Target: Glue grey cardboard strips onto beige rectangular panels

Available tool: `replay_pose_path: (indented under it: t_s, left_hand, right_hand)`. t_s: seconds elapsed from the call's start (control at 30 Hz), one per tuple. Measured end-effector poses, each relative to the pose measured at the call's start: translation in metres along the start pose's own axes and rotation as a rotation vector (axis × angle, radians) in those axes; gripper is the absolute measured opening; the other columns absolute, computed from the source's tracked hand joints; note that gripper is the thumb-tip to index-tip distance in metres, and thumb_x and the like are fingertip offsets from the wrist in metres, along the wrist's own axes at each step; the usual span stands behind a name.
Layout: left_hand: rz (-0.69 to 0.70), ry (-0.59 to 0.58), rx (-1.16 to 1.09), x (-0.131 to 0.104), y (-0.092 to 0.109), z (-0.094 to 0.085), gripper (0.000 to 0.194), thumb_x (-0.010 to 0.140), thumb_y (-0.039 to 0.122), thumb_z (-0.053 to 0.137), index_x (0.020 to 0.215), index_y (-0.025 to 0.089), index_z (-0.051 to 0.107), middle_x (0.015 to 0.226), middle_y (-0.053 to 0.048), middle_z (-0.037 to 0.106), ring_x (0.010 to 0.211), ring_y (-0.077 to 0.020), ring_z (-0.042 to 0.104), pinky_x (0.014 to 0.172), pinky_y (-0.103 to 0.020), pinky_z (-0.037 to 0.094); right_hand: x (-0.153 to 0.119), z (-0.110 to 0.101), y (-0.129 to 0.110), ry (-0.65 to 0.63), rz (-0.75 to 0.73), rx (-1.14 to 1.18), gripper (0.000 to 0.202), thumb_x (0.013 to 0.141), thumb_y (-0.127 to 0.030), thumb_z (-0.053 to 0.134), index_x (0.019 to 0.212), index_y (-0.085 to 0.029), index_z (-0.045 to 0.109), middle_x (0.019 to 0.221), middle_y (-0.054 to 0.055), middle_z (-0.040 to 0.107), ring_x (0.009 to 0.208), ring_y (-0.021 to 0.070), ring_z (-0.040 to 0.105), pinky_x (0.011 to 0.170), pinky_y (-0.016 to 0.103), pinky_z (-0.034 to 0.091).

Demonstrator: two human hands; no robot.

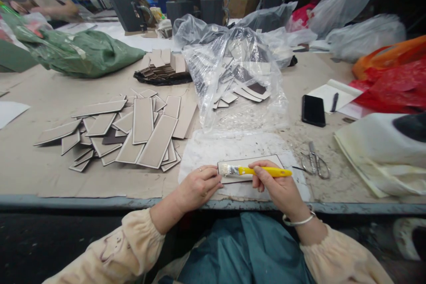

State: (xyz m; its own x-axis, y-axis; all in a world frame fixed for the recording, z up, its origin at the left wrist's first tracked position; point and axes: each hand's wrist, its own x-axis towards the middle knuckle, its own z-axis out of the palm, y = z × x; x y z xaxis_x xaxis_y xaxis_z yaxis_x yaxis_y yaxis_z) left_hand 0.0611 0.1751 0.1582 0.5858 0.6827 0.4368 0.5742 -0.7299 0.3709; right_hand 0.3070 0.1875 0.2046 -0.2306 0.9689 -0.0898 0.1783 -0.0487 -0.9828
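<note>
My right hand [271,182] is closed around the yellow handle of a paintbrush [266,171]. The whitish, coated bristles rest on the left part of a flat rectangular panel [258,161], pale with a dark edge. At the panel's left end, my left hand [201,185] grips its border, fingers together. Beneath the panel lies a stained white sheet [196,155] near the table's front edge. Left of it, similar beige panels with pale borders [143,120] lie in a loose heap.
A clear plastic bag [239,115] of cut pieces and a stack of beige pieces [163,64] lie behind. To the right are scissors [314,162], a phone [313,110], a pen [334,102] and a red bag [396,86]. A green bag [89,53] lies left. People sit opposite.
</note>
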Motion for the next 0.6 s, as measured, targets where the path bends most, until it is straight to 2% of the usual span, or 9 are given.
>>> replay_pose_path:
  t_s: [0.3,0.6]
  left_hand:
    - [-0.011,-0.015,-0.006,0.001,-0.001,-0.001,0.017,0.09,0.02,0.055,0.103,0.015,0.064,0.093,-0.009,0.062,0.103,-0.021,0.059,0.09,-0.035,0.054]
    - [-0.01,-0.014,-0.018,0.001,0.0,-0.003,0.017,0.09,0.017,0.056,0.104,0.015,0.063,0.095,-0.009,0.062,0.106,-0.0216,0.058,0.091,-0.035,0.053]
  right_hand:
    - [0.0,-0.002,-0.003,0.041,0.029,-0.076,0.036,0.089,-0.05,0.055,0.093,-0.014,0.061,0.06,0.0,0.059,0.052,0.0106,0.052,0.049,0.021,0.045]
    - [-0.009,-0.029,0.001,0.168,-0.037,-0.251,0.032,0.091,-0.047,0.052,0.091,-0.016,0.06,0.061,0.0,0.059,0.052,0.0112,0.052,0.053,0.023,0.044]
